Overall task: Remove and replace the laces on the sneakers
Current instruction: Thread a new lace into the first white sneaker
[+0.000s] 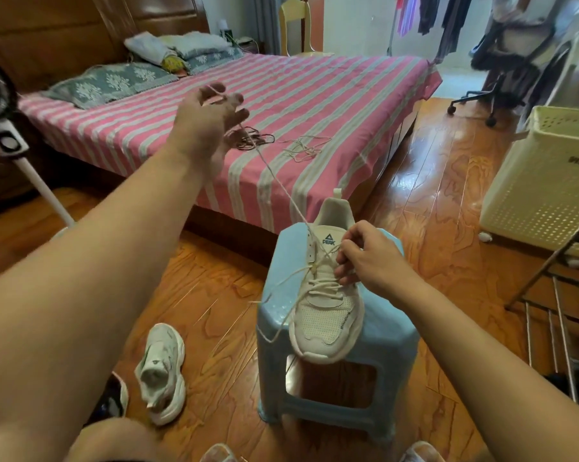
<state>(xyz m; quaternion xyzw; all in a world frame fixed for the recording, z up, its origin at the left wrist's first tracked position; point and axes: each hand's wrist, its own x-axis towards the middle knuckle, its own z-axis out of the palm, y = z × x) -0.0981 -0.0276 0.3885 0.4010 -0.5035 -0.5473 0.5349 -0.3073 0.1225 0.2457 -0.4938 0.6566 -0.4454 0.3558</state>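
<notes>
Both forearms reach from the camera toward a white sneaker [328, 295] lying on a pale blue stool [338, 388].
Beyond the stool, on the striped bed [315, 105], lie two loose laces; left of the stool, a second sneaker [161, 371] lies on the floor. Left hand [208, 125], raised above the stool, grips a taut white lace [281, 188]; right hand [368, 258] pinches lace at the eyelets.
</notes>
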